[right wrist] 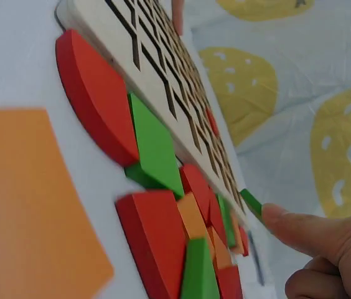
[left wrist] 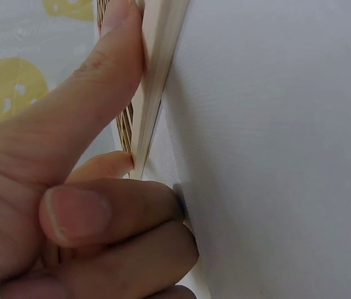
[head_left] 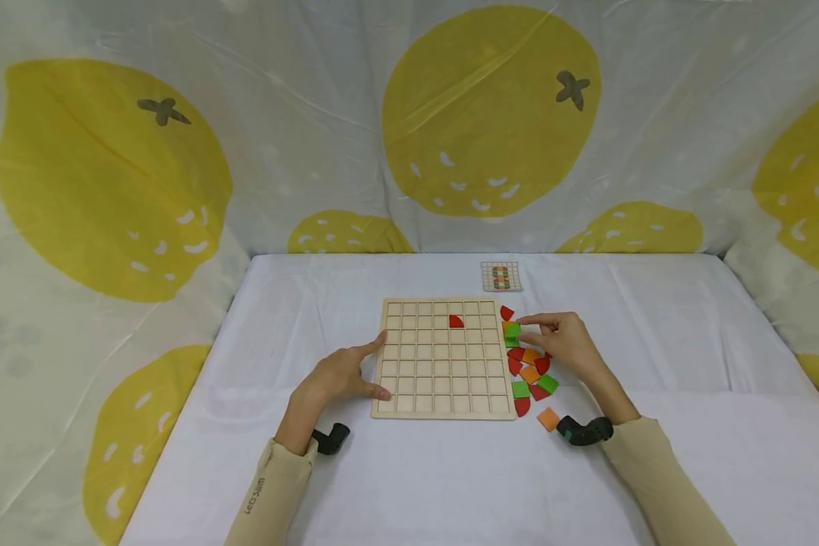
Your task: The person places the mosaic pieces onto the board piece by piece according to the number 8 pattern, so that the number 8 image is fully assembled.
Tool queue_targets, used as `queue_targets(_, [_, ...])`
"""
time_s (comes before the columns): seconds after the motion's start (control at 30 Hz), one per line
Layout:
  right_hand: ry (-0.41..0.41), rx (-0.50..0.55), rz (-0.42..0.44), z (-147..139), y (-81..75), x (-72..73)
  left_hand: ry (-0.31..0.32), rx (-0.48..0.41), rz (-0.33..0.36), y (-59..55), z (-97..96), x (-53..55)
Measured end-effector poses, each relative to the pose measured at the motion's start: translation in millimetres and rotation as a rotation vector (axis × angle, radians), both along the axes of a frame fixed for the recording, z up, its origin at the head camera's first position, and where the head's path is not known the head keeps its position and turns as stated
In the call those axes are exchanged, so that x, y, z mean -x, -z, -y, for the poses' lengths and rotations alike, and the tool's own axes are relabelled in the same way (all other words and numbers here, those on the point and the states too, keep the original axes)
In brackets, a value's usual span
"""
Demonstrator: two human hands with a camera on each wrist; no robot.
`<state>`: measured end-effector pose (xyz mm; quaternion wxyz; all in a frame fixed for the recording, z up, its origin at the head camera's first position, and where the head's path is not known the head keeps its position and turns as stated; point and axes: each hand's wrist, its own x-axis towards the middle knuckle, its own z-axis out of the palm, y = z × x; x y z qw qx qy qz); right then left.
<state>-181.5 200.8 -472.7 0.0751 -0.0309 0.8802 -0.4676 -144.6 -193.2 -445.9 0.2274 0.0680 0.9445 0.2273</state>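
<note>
White cloth (head_left: 409, 478) covers the desk (head_left: 669, 326); left hand (head_left: 332, 377), thumb (head_left: 377, 391) and forefinger (head_left: 374, 346) apart, touches the board (head_left: 426, 352); right hand (head_left: 569, 343) pinches a green piece (head_left: 512, 331).

A white-covered table (head_left: 409, 478) bears a gridded board (head_left: 442, 368), coloured pieces (head_left: 530, 374), a card (head_left: 501, 277).

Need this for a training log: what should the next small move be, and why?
Probably move the green piece over the board: the right hand pinches it near the board, which the left hand touches and which holds only one red piece.
</note>
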Motion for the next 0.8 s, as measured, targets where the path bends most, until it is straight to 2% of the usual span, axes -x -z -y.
queue_targets(0.13, [-0.062,0.073,0.002,22,4.9,1.7,-0.007,0.005,0.005,1.0,0.5,0.2])
queue_targets(0.33, [-0.118,0.107,-0.034,51,10.9,3.3,0.011,-0.003,-0.002,2.6,-0.6,1.9])
queue_targets(0.53, [-0.109,0.085,-0.040,67,10.2,6.9,0.014,-0.003,0.000,3.2,-0.8,1.6])
queue_targets(0.8, [-0.089,0.068,-0.031,71,8.3,8.8,0.014,-0.011,-0.009,1.5,-0.6,1.8])
